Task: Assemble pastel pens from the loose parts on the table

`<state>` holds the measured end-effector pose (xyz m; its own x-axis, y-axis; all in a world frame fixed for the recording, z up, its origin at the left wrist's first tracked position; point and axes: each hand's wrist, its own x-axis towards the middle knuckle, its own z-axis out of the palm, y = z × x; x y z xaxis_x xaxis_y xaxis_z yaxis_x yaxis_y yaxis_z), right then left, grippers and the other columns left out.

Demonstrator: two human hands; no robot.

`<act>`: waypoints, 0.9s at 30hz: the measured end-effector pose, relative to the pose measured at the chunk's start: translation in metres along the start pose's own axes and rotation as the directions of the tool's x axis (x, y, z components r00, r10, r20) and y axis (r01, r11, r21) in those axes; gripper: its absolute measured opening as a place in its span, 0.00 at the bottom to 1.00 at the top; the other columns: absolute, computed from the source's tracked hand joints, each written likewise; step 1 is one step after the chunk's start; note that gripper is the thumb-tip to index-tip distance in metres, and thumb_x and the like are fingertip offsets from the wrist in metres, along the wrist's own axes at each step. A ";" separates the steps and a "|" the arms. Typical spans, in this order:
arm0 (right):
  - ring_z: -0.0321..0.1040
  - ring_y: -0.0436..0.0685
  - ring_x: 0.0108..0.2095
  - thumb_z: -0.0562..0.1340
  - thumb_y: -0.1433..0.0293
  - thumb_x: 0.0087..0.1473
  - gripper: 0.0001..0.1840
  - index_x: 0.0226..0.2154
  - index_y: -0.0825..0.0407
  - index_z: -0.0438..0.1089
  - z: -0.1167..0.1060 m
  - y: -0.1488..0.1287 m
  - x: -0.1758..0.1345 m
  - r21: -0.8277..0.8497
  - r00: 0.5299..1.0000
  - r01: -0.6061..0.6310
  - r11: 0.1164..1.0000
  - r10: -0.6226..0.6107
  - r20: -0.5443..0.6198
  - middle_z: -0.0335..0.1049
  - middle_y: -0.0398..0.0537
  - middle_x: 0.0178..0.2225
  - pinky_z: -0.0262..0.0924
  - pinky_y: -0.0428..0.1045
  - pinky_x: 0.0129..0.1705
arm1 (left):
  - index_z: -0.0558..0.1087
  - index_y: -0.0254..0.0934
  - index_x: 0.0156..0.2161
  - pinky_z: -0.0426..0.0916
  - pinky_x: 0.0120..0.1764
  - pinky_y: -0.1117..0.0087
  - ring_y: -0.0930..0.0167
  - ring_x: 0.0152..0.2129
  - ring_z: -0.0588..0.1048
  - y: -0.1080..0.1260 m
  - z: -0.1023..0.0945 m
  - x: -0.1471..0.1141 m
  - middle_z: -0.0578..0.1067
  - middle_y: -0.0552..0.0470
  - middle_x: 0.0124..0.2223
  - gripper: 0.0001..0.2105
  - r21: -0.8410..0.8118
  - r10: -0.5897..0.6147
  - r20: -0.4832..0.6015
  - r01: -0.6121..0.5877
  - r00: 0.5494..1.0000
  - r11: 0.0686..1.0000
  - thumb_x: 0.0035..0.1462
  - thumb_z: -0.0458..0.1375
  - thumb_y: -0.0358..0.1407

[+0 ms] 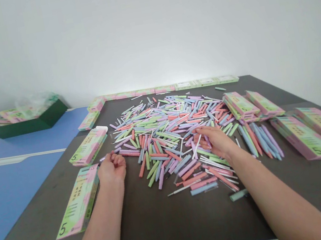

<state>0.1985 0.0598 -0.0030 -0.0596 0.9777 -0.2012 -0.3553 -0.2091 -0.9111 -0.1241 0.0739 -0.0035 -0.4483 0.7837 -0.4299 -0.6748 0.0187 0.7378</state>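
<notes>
A wide heap of pastel pen parts (pixel 164 127) in pink, blue, green and purple, mixed with thin white refills (pixel 214 160), covers the middle of the dark table. At the heap's left edge, my left hand (pixel 112 169) is closed with curled fingers. A small pale purple tip shows beyond it, but what it belongs to is hidden. My right hand (pixel 215 142) reaches over the heap's right side, fingers pinched around a white pen refill (pixel 197 147). Beside my left wrist lies a green and pink box (pixel 77 203) marked 5; another box (pixel 89 147) with its flap raised lies behind.
Several stacked boxes (pixel 312 136) stand on the right, beside a row of assembled pens (pixel 260 141). More boxes (pixel 164 89) line the back edge. A dark green tray (pixel 26 126) with boxes and clear plastic sits on the blue surface (pixel 19 182) at left.
</notes>
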 end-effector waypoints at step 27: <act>0.48 0.44 0.12 0.64 0.67 0.41 0.10 0.28 0.56 0.69 0.009 -0.002 -0.006 -0.093 1.000 0.001 0.996 -0.004 -0.025 0.59 0.38 0.13 0.34 0.42 0.14 | 0.75 0.36 0.39 0.65 0.43 0.61 0.56 0.41 0.76 -0.061 0.027 -0.095 0.79 0.42 0.40 0.08 0.567 -0.334 0.700 -0.776 0.631 -0.277 0.54 0.58 0.34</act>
<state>0.1918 0.0544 0.0036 -0.0346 0.9777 -0.2070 -0.2674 -0.2086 -0.9407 -0.0242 0.0153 0.0064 0.3527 0.9231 -0.1535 0.8671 -0.2607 0.4244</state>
